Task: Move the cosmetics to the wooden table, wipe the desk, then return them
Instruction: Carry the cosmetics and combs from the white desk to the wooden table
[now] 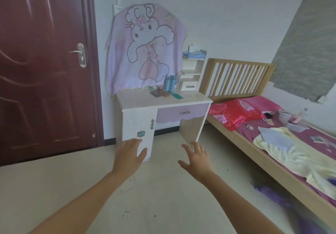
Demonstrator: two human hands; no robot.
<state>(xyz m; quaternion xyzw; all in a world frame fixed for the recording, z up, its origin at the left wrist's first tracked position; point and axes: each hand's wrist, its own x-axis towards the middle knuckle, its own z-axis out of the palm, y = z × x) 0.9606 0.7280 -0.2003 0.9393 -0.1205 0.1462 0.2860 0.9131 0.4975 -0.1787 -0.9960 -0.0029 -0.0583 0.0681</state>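
A white and lilac dressing desk [138, 100] stands against the far wall. On its top near the back lie the cosmetics: two blue bottles [170, 82], a small pink jar [160, 88], a dark compact [155, 93], a brownish flat case [165, 93] and a green comb [176, 95]. My left hand [130, 156] and my right hand [196, 159] are stretched out in front of me, well short of the desk, fingers straight and spread, holding nothing. No wooden table is in view.
A dark red door [41, 66] is at the left. A cartoon-print cloth [145, 48] hangs over the desk's mirror, with a small white shelf unit [192, 73] beside it. A wooden bed [263, 142] with pink bedding and loose items runs along the right. Pale floor lies between me and the desk.
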